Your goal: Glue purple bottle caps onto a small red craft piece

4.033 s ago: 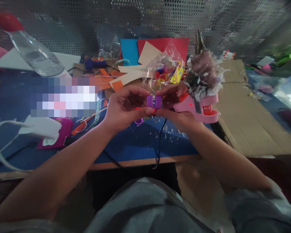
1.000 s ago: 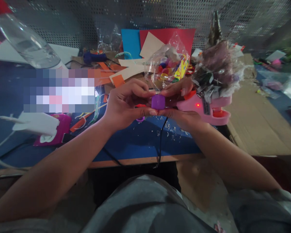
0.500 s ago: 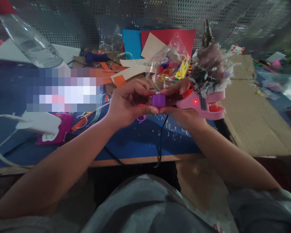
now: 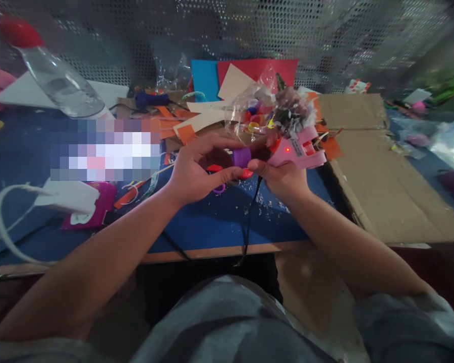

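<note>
Between the thumb and fingers of my left hand (image 4: pixel 191 169) is a small purple bottle cap (image 4: pixel 242 158), tilted on its side. My right hand (image 4: pixel 287 182) is closed round a pink glue gun (image 4: pixel 301 150) with a lit red light, partly hidden by the fingers. Its thumb tip lies close beside the cap; whether they touch I cannot tell. Just below the left fingers, a red piece (image 4: pixel 245 174) and a purple ring (image 4: pixel 219 188) show on the blue table (image 4: pixel 212 227). A black cord (image 4: pixel 252 209) hangs from near the right hand over the table's edge.
Behind my hands lies a clear plastic bag (image 4: pixel 245 113) of coloured caps, beside orange and cream paper scraps (image 4: pixel 208 118). A red-topped bottle (image 4: pixel 66 88) leans at left, above a white plug (image 4: pixel 70 196). Cardboard (image 4: pixel 393 186) covers the right. White crumbs litter the middle.
The purple cap has turned in my left fingers. My right fingers have drawn back from it, and the glue gun has tilted and shifted left. The view has also moved slightly.
</note>
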`<state>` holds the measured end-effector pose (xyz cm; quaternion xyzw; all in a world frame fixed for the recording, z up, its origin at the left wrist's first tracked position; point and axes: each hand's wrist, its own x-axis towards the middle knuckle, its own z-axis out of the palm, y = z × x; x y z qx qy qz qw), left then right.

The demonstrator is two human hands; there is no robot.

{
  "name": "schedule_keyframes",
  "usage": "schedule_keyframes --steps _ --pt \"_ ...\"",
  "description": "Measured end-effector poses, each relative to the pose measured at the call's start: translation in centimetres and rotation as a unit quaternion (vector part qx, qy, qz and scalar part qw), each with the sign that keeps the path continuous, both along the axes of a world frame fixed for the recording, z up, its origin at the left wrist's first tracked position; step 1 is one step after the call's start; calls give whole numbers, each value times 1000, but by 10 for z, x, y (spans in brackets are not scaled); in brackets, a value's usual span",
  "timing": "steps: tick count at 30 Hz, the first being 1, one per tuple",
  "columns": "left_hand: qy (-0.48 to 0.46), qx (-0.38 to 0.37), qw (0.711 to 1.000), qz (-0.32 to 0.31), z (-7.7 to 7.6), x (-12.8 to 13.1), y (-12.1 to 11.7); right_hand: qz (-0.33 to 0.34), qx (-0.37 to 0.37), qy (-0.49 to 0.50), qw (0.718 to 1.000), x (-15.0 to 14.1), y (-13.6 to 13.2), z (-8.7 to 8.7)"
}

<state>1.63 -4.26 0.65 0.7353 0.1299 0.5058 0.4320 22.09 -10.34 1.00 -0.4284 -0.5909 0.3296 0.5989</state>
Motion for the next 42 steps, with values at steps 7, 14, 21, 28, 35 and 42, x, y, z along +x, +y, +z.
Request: schedule_keyframes --steps 7,14,21,28,35,42 --pt "13 -22 1000 -8 -1 -3 -1 41 3 33 999 -5 1 -1" --pt "27 10 999 19 -2 -3 4 23 -9 43 999 -3 2 -5" --pt "33 49 998 38 0 -5 7 33 -35 25 999 -2 4 -11" --pt "12 58 997 47 -2 -5 9 32 -15 46 998 -4 5 -7" --pt "4 39 997 60 -3 -6 5 31 -27 23 999 0 7 -6" --pt "-4 30 997 67 -6 -7 6 51 -22 14 998 4 9 -12"
